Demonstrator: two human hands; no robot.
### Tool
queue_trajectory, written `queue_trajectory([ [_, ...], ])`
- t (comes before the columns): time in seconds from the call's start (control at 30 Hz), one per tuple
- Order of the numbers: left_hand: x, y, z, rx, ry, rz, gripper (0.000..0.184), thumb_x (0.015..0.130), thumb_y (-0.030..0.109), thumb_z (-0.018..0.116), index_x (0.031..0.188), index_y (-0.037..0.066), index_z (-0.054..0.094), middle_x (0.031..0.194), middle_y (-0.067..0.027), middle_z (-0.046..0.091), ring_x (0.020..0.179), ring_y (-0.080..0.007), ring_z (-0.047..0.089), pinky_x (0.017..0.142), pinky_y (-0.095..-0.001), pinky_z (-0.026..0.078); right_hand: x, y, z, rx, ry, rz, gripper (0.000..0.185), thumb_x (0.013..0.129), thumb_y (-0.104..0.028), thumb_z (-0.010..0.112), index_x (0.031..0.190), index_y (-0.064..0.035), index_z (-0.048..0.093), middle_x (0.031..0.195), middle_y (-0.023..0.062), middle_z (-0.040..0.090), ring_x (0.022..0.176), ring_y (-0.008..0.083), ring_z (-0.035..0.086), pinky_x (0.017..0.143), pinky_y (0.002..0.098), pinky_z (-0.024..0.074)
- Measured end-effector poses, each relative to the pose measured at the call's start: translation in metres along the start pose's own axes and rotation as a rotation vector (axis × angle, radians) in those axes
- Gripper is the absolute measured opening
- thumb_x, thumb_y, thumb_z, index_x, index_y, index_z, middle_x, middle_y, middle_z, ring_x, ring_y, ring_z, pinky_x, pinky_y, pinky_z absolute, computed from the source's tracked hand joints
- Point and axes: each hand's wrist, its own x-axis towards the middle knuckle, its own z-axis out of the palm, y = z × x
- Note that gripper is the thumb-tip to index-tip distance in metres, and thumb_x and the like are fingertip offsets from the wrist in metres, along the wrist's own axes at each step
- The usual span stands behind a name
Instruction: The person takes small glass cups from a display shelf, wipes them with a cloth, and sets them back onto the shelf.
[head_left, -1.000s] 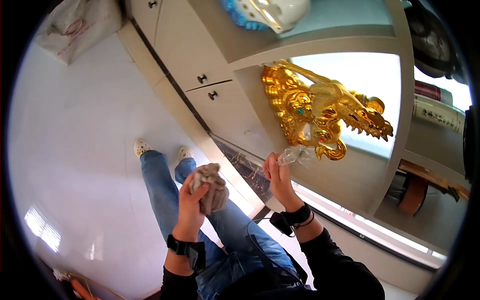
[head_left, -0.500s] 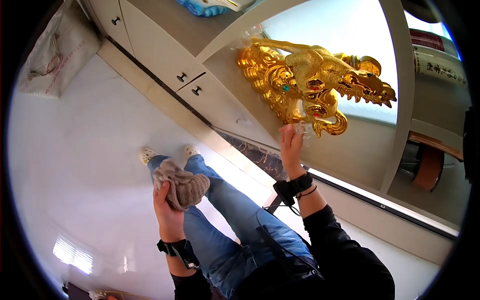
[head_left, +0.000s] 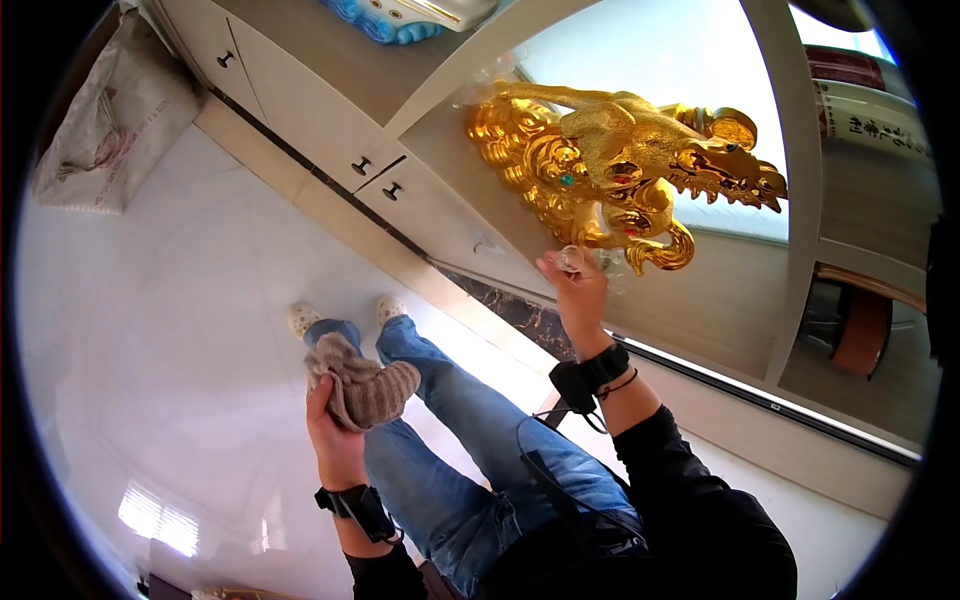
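Note:
My left hand (head_left: 335, 438) is closed around a bunched grey-brown ribbed cloth (head_left: 362, 388), held above my legs. In the fingertips of my right hand (head_left: 583, 298) is a small clear cup (head_left: 570, 260), at the front edge of the cabinet shelf. Just past it stands a shiny gold animal figurine (head_left: 610, 165) with a coiled, ornate base and coloured stones. More small clear pieces (head_left: 608, 258) sit at the figurine's foot, partly hidden by my fingers.
Cabinet drawers and doors with dark knobs (head_left: 393, 191) run along the lower front. A blue-and-white ornament (head_left: 400, 22) occupies the upper shelf. Books (head_left: 870, 122) and a brown object (head_left: 862, 332) fill the right compartments. A plastic bag (head_left: 115, 130) rests on the floor at left.
My right hand has drawn slightly back from the figurine's base, with the clear cup now between its fingers. My left hand still holds the cloth, whose folds have shifted.

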Motion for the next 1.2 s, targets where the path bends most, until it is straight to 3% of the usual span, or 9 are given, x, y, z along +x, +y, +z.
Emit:
queue_trajectory([
  [0.37,0.000,0.000,0.005,-0.024,-0.004,0.012,0.038,0.081,0.015,0.043,0.115,0.000,0.037,0.110,-0.0119,0.047,0.102,-0.0243,0.046,0.088,-0.0366,0.037,0.012,0.022,0.015,0.001,0.171,0.071,0.013,0.066,-0.007,0.066,0.075,-0.0018,0.059,0.071,0.0025,0.058,0.062,0.0067,0.050,0.060,0.0197,0.0397],
  [0.73,0.004,-0.004,0.006,-0.088,-0.046,-0.026,0.034,0.080,0.014,0.046,0.111,0.001,0.041,0.104,-0.0114,0.050,0.097,-0.0241,0.049,0.085,-0.0359,0.039,0.005,0.029,0.016,0.227,0.159,-0.018,0.032,0.072,-0.001,0.059,0.099,-0.0014,0.041,0.088,0.0035,0.047,0.080,0.0085,0.047,0.068,0.0198,0.0410],
  [0.8,0.016,-0.012,-0.020,-0.112,0.045,-0.074,0.034,0.079,0.015,0.047,0.110,0.001,0.042,0.102,-0.0111,0.050,0.093,-0.0243,0.051,0.083,-0.0360,0.041,-0.005,0.032,0.015,0.201,0.149,-0.028,0.038,0.071,0.002,0.059,0.102,-0.0018,0.038,0.087,0.0038,0.046,0.078,0.0089,0.047,0.067,0.0201,0.0407],
  [0.87,0.045,-0.042,-0.099,-0.274,-0.121,-0.225,0.035,0.079,0.015,0.047,0.110,0.001,0.042,0.102,-0.0108,0.051,0.092,-0.0244,0.051,0.081,-0.0363,0.042,-0.023,0.020,0.016,0.211,0.293,-0.055,0.044,0.067,0.004,0.060,0.103,-0.0025,0.037,0.084,0.0040,0.044,0.071,0.0094,0.046,0.063,0.0211,0.0401],
  [0.9,0.023,-0.009,-0.034,0.020,-0.074,-0.084,0.036,0.078,0.015,0.048,0.111,0.001,0.041,0.102,-0.0109,0.051,0.091,-0.0243,0.051,0.080,-0.0357,0.042,-0.033,0.013,0.017,0.098,0.309,-0.044,0.045,0.065,0.005,0.060,0.103,-0.0028,0.036,0.081,0.0038,0.044,0.068,0.0096,0.045,0.061,0.0211,0.0392],
  [0.93,0.016,-0.006,-0.020,0.015,-0.076,-0.079,0.036,0.078,0.015,0.048,0.111,0.001,0.041,0.102,-0.0109,0.051,0.091,-0.0243,0.051,0.080,-0.0357,0.042,-0.045,0.006,0.016,-0.015,0.327,-0.032,0.047,0.064,0.006,0.061,0.103,-0.0031,0.036,0.078,0.0037,0.044,0.065,0.0099,0.044,0.060,0.0210,0.0384],
  [1.0,0.012,-0.001,-0.008,-0.180,-0.066,-0.100,0.036,0.078,0.014,0.047,0.111,0.001,0.041,0.101,-0.0112,0.051,0.091,-0.0239,0.051,0.081,-0.0344,0.042,-0.064,-0.012,0.019,-0.126,0.213,-0.147,0.040,0.063,0.007,0.058,0.097,-0.0032,0.039,0.067,0.0026,0.041,0.061,0.0106,0.042,0.057,0.0208,0.0354],
  [1.07,0.021,-0.009,-0.022,-0.248,-0.050,-0.136,0.036,0.078,0.012,0.046,0.111,0.000,0.040,0.101,-0.0111,0.051,0.092,-0.0236,0.051,0.083,-0.0334,0.040,-0.059,-0.042,0.027,-0.298,0.108,-0.502,0.033,0.063,0.007,0.057,0.091,-0.0031,0.043,0.069,0.0045,0.041,0.061,0.0131,0.042,0.058,0.0229,0.0356],
  [1.2,0.014,0.004,-0.014,-0.175,-0.039,-0.102,0.034,0.078,0.009,0.045,0.111,0.000,0.040,0.102,-0.0110,0.051,0.095,-0.0235,0.050,0.085,-0.0331,0.039,-0.009,-0.080,0.056,-0.332,-0.083,-0.526,0.027,0.069,-0.001,0.056,0.095,-0.0027,0.048,0.082,0.0123,0.049,0.067,0.0227,0.049,0.057,0.0278,0.0405],
])
